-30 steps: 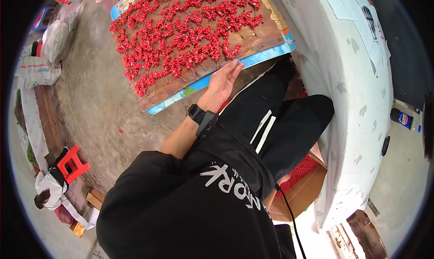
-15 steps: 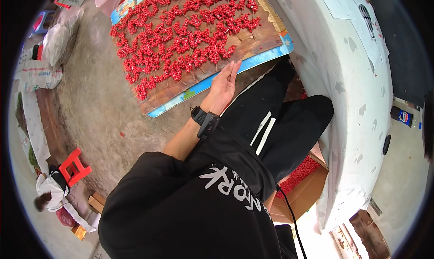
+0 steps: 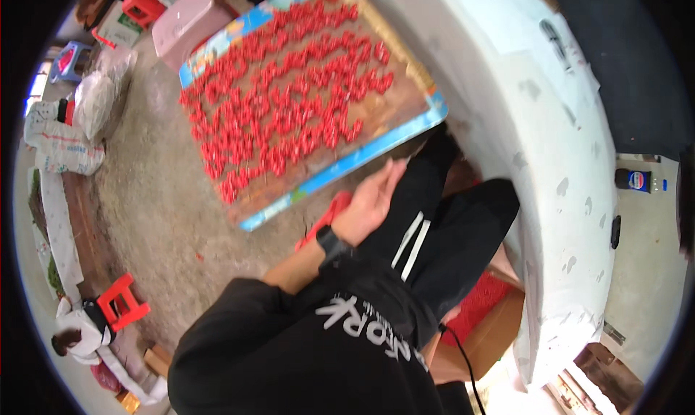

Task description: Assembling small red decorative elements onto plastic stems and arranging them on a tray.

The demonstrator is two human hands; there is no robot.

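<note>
My left hand (image 3: 373,205) is held over my left thigh, just off the near edge of a low blue-rimmed table (image 3: 376,149). Its fingers are stretched out and somewhat blurred, and I make out nothing in them. On the table, a brown wooden board (image 3: 271,192) carries many small sprigs of red berries (image 3: 289,114) laid in uneven rows. Of my right hand (image 3: 451,315), only a bit of skin shows past my clothing, beside a cardboard box (image 3: 492,335) full of loose red berries (image 3: 483,306). Its fingers are hidden.
A pale cloth-covered surface (image 3: 561,219) rises along my right side. A red stool (image 3: 123,301) stands at the left, near a person (image 3: 79,328). Behind the table is a pink tub (image 3: 190,25); white sacks (image 3: 69,147) lie far left. A black cable (image 3: 467,357) hangs by the box.
My left hand has come away from the board's near edge toward my thigh. The view has shifted, so the table sits lower in the picture. A red stool part now shows behind my wrist.
</note>
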